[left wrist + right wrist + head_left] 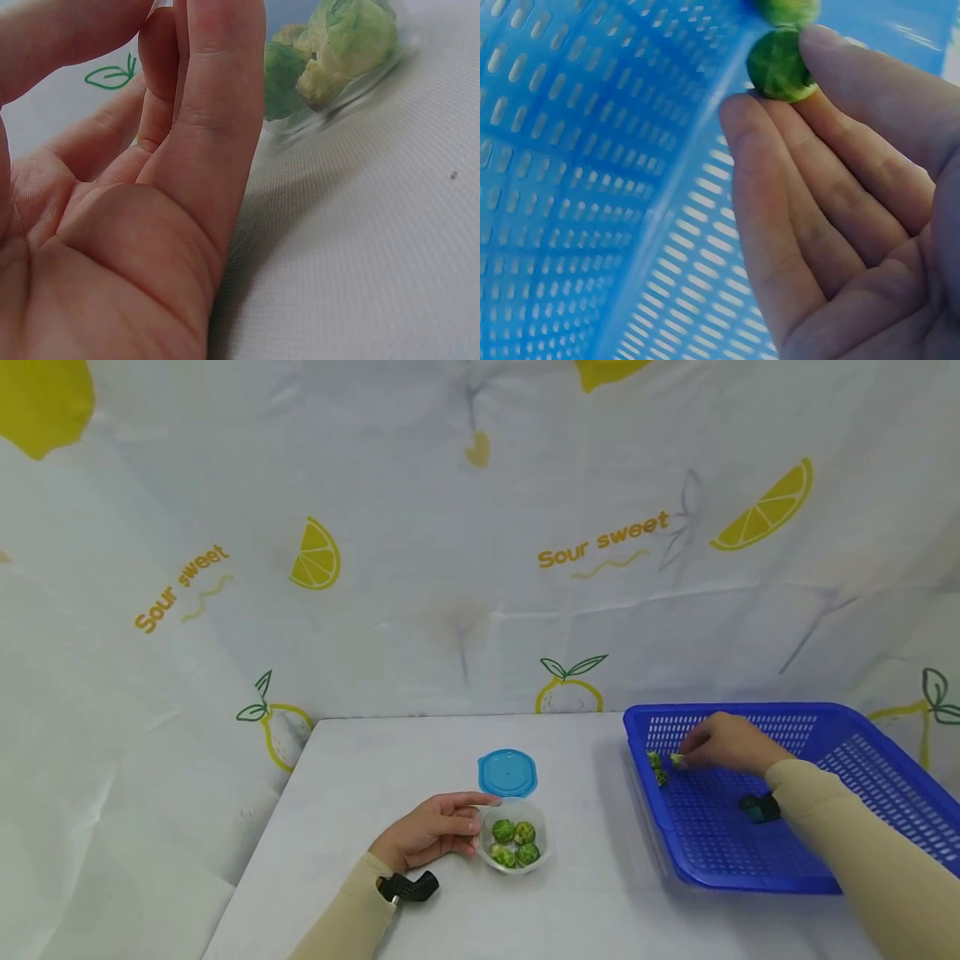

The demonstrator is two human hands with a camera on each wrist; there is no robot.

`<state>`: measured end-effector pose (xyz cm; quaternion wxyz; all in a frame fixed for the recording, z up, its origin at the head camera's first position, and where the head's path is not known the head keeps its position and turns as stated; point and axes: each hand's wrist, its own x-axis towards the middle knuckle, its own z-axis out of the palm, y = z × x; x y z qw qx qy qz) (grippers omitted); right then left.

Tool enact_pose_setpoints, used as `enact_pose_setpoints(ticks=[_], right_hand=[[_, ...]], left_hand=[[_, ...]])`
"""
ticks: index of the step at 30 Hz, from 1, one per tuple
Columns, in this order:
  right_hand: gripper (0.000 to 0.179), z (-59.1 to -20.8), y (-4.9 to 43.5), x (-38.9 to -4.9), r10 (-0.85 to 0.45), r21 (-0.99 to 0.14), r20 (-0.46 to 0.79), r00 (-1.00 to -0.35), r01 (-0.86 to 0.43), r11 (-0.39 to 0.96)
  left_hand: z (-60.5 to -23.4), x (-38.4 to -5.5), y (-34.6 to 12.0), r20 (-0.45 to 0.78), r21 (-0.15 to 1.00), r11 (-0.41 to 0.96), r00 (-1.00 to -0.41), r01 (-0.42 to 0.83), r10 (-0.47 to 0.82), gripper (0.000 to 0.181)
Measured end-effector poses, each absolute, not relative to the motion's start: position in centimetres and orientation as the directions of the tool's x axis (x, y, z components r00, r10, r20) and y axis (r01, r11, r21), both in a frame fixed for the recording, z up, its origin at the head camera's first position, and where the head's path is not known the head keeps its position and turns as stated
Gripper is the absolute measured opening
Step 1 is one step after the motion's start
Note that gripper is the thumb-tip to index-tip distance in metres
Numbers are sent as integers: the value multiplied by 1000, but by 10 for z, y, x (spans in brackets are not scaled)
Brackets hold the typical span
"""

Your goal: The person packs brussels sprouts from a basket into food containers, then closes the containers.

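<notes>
My left hand [431,831] holds the left side of a small clear plastic bowl [546,852], one finger reaching along its far rim. Several Brussels sprouts [504,831] lie inside, and one sprout [352,37] shows through the bowl wall in the left wrist view. Over in the blue basket [750,887], my right hand [727,745] pinches a Brussels sprout [781,64] between thumb and fingertips. Beside it, against the basket's left wall, are more sprouts [655,762]; one is partly visible at the top of the right wrist view.
A blue lid [507,772] lies flat on the white table [375,777] just behind the bowl. The perforated basket stands at the right with raised walls. Behind the table hangs a white cloth [420,610] printed with lemons.
</notes>
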<state>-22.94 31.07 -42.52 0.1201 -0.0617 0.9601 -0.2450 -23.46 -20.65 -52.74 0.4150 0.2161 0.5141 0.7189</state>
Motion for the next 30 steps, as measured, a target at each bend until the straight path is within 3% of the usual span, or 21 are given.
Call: enact_pose_setpoints(ticks=[15, 30], right_hand=[[36, -369, 289, -183, -172, -477, -192, -966, -62, 877], [16, -353, 167, -185, -318, -595, -103, -942, -198, 779]], left_hand=[[-525, -233, -206, -120, 925, -117, -569, -362, 813, 59], [-525, -235, -206, -124, 929, -109, -575, -354, 809, 55]])
